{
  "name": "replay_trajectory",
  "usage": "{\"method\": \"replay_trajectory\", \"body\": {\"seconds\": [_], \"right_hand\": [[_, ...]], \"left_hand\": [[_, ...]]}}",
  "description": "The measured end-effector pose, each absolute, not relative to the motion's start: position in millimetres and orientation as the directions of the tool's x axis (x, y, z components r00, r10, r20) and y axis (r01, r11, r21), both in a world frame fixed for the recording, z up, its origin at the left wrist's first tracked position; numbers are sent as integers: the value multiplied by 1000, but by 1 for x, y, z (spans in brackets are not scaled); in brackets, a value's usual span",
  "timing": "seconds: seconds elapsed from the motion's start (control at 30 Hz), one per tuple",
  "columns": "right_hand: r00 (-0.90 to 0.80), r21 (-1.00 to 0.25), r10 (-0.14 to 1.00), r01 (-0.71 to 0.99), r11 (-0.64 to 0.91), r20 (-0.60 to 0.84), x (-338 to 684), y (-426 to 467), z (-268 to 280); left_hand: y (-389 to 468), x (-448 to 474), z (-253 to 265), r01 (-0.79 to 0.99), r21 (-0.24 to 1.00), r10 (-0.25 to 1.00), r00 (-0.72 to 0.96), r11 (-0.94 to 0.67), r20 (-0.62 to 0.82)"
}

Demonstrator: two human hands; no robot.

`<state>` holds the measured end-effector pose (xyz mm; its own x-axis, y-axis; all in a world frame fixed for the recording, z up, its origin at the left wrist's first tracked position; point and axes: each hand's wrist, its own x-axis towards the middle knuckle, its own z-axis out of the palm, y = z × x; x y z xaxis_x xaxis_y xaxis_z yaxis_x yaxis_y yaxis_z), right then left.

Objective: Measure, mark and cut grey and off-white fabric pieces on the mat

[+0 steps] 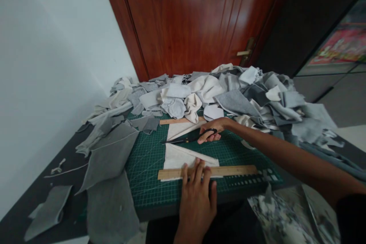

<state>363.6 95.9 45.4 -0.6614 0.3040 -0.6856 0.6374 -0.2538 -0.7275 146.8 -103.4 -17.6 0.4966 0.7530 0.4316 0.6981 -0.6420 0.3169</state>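
Note:
My right hand (213, 129) grips a pair of black-handled scissors (187, 139), whose blades point left at the far left end of a slit in a piece of white fabric (177, 157). The cut parts the fabric into a near flap and a far flap (178, 129). Fingers spread, my left hand (198, 187) lies flat on the near flap and presses a wooden ruler (234, 170) onto it. A second wooden strip (164, 122) lies along the fabric's far edge. Beneath all this is a green cutting mat (148, 160).
Heaped grey and white fabric scraps (206, 87) run along the back of the table. Grey cloth pieces (114, 156) cover the left side, with a folded grey piece (50, 209) at the front left. A wooden door (183, 19) stands behind; more scraps (280, 213) lie below right.

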Motion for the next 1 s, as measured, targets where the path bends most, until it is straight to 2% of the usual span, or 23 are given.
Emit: {"method": "replay_trajectory", "body": {"seconds": [0.47, 0.7, 0.83, 1.0], "right_hand": [[-658, -731, 335, 661, -172, -674, 361, 90, 55], [-679, -725, 296, 684, -78, -672, 361, 87, 62], [-631, -666, 457, 738, 104, -627, 375, 68, 65], [-475, -508, 732, 837, 204, -488, 416, 39, 58]], "left_hand": [[-104, 146, -15, 695, 349, 771, 495, -628, 400], [-105, 146, -14, 700, 352, 777, 492, -621, 393], [-107, 147, -12, 698, 363, 781, 491, -618, 385], [-107, 146, -10, 687, 367, 772, 490, -628, 404]]}}
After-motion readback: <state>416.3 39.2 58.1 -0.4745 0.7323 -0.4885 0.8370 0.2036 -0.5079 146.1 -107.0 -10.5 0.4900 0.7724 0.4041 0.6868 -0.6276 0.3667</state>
